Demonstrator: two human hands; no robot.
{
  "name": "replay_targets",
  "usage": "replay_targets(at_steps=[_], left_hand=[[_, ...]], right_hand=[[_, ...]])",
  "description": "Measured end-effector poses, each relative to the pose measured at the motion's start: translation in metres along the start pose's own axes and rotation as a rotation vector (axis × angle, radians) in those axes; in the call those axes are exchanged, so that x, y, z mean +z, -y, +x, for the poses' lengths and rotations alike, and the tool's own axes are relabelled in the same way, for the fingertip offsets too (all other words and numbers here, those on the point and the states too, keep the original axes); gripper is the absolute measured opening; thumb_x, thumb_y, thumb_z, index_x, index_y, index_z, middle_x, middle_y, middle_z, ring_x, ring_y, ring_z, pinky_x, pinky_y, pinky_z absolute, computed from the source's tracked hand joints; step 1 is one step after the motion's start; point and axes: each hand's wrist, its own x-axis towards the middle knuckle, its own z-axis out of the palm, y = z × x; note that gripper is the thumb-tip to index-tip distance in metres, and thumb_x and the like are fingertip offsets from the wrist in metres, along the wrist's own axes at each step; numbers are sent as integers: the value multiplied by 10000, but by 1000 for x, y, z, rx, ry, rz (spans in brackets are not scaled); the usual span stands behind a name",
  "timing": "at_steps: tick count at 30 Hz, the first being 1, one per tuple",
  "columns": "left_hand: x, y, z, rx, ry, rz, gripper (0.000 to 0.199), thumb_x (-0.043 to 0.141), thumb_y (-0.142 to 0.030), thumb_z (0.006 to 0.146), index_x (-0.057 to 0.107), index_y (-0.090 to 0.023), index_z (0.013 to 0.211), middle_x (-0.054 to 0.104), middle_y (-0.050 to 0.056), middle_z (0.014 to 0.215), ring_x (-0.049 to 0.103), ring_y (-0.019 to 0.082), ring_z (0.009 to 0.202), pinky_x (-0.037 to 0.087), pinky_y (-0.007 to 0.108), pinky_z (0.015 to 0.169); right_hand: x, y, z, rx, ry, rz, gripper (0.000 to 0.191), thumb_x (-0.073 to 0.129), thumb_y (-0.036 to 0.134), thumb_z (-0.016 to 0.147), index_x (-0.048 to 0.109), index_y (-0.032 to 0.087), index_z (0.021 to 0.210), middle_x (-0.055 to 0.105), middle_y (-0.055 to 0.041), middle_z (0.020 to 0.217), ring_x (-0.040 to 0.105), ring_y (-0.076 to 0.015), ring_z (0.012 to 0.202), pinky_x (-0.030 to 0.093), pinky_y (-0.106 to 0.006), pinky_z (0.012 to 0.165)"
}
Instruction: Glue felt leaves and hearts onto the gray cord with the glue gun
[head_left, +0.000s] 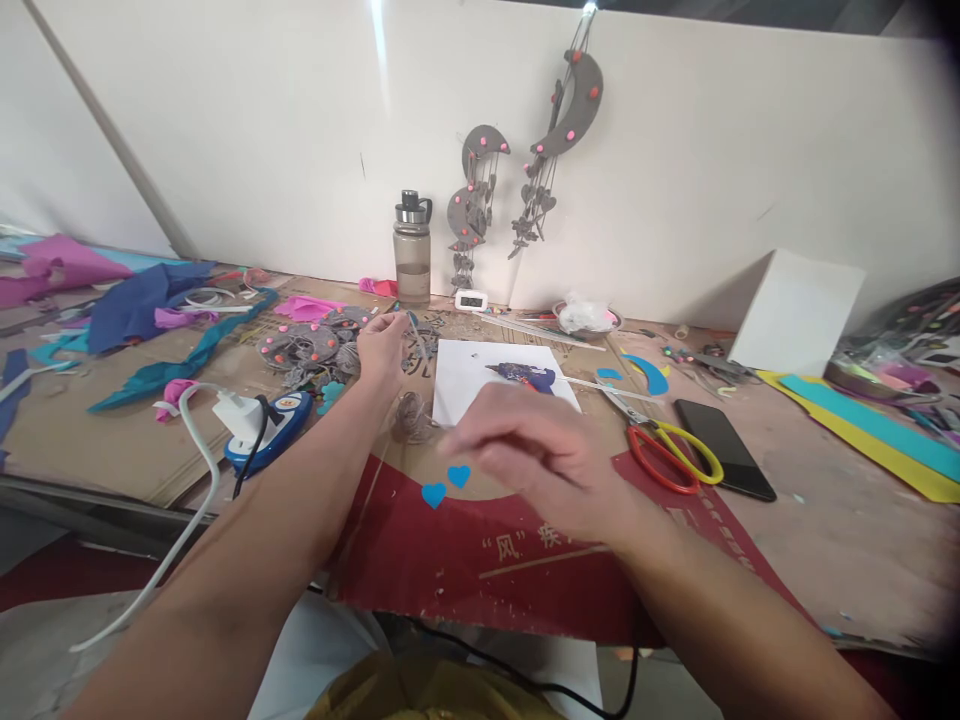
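Observation:
My left hand [382, 348] is reached out over the back of the cardboard, its fingertips pinched together. A thin pale strip shows by those fingertips, too small to name. My right hand [544, 450] hovers nearer to me, slightly blurred, fingers loosely curved with the thumb apart and nothing visible in them. Two blue paper hearts [433, 495] lie on the red part of the cardboard [525, 590], left of and below it. Behind it is a white sheet [465, 365] with a dark blue patterned thing [525, 374] on top. A small grey coil of cord [414, 415] lies between the hands.
Red-and-yellow-handled scissors [664, 455] and a black phone [724, 448] lie at right. A blue power strip [274, 435] with a white plug stands at left, near grey felt pieces [307, 345]. A water bottle [412, 255] stands by the wall under hanging grey moons [577, 105].

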Motion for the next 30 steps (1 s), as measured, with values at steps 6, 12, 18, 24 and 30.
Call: replay_targets(at_steps=[6,12,18,24,30], left_hand=[[-1,0,-2,-52,165,-148,211,684,-179,605,474,-170,625,416,-67,563,287,21,424,159,173,367],[3,-3,-7,-100,266,-232,240,726,-181,605,492,-156,650,456,-63,602,353,11,439,213,151,366],[3,-7,-3,-162,266,-345,222,738,-171,625,525,-151,682,452,-73,583,366,5,426,223,141,361],[1,-9,3,-244,168,-467,188,702,-202,699,523,-157,664,484,-68,554,359,6,396,243,162,362],[7,-5,-7,-111,273,-385,166,728,-170,660,563,-152,657,497,-55,572,395,17,436,271,168,393]], right_hand=[[16,-20,1,89,522,-397,281,521,405,917,693,198,838,647,-47,971,555,-152,945,395,-314,881],[-6,-47,1,473,131,-744,344,462,351,948,587,157,693,566,-26,716,475,-126,671,325,-277,646],[-29,-58,1,471,161,-543,202,550,303,888,595,169,743,599,-6,756,508,-117,706,348,-249,658],[-24,-52,2,467,436,-160,322,454,421,932,657,184,851,665,-14,846,590,-116,758,424,-233,695],[-46,-92,-9,771,-98,-999,269,451,334,926,621,128,950,671,-137,954,608,-223,898,432,-337,803]])
